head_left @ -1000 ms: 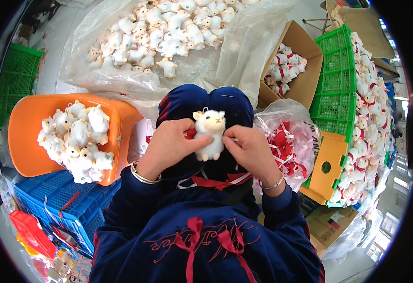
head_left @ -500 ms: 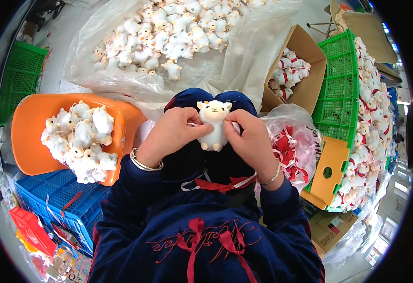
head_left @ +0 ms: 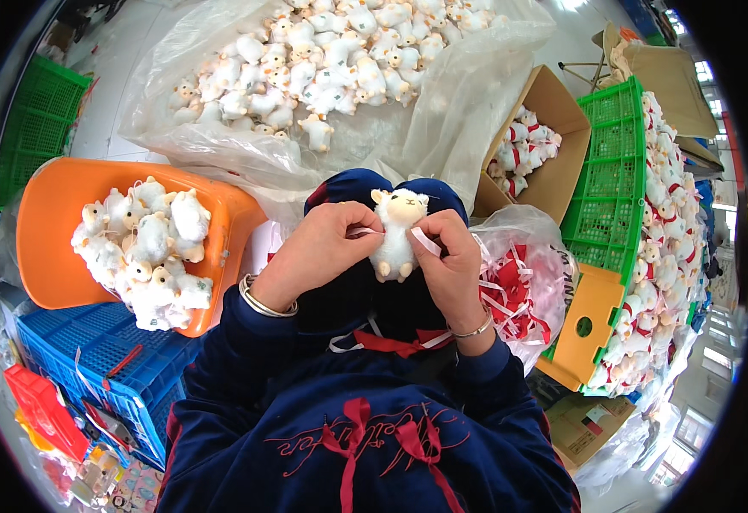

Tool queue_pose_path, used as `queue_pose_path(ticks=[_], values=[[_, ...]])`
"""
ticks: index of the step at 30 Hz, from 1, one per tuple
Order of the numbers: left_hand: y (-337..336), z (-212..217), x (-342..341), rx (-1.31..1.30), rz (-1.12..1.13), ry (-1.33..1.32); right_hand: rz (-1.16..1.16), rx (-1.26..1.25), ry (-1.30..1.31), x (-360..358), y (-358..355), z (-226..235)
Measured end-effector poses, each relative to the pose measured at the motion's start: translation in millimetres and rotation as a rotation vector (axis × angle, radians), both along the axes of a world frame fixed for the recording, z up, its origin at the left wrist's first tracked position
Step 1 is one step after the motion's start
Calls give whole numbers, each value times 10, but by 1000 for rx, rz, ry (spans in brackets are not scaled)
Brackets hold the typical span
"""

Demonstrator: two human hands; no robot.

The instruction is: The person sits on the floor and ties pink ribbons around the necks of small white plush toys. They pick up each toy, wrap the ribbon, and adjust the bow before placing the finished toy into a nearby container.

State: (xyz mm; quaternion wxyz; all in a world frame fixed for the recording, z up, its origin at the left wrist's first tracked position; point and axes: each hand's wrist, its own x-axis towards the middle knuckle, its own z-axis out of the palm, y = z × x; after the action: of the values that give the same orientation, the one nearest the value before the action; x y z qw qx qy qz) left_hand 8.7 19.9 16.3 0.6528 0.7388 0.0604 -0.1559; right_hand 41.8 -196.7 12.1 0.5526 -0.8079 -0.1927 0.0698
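A small white plush sheep point(head_left: 396, 232) with a cream face sits upright between my hands, above my knees and facing me. My left hand point(head_left: 324, 250) is closed in a pinch on one end of a white ribbon point(head_left: 360, 231) at the sheep's side. On the other side, my right hand point(head_left: 453, 263) pinches the other white ribbon end point(head_left: 426, 243) between thumb and fingers. Whatever part of the ribbon runs behind the sheep is hidden. A red cloth piece with white ribbon ends point(head_left: 403, 344) lies across my lap.
To the left, an orange chair point(head_left: 45, 248) bears several plush sheep, beside a blue crate point(head_left: 66, 342). Ahead, a plastic sheet point(head_left: 263, 158) holds a sheep heap. On the right are a cardboard box point(head_left: 553, 171), a bag of red pieces point(head_left: 519, 286) and green crates point(head_left: 600, 188).
The sheep has shifted slightly right and now tilts a little. My right hand has moved outward, and more of its white ribbon end shows. My left hand still pinches its end.
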Motion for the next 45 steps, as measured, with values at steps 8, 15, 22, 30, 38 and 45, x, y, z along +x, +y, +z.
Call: queue_pose_path(ticks=[8,15,22,30,38,45], values=[[-158,-139,-38,-185,245,-24,82,16,2,100,86,8],[85,-1,93,-294,182,-23,114,-47,56,183,74,39],[409,70,53,144,799,-464,116,-75,61,196,91,64],[43,-163,-236,-33,256,105,131,-67,72,203,107,65],[-229,-294,-198,31,340,-351,161,-53,49,235,73,63],[-291,-223,-78,-4,268,-471,172,-32,71,286,10,24]])
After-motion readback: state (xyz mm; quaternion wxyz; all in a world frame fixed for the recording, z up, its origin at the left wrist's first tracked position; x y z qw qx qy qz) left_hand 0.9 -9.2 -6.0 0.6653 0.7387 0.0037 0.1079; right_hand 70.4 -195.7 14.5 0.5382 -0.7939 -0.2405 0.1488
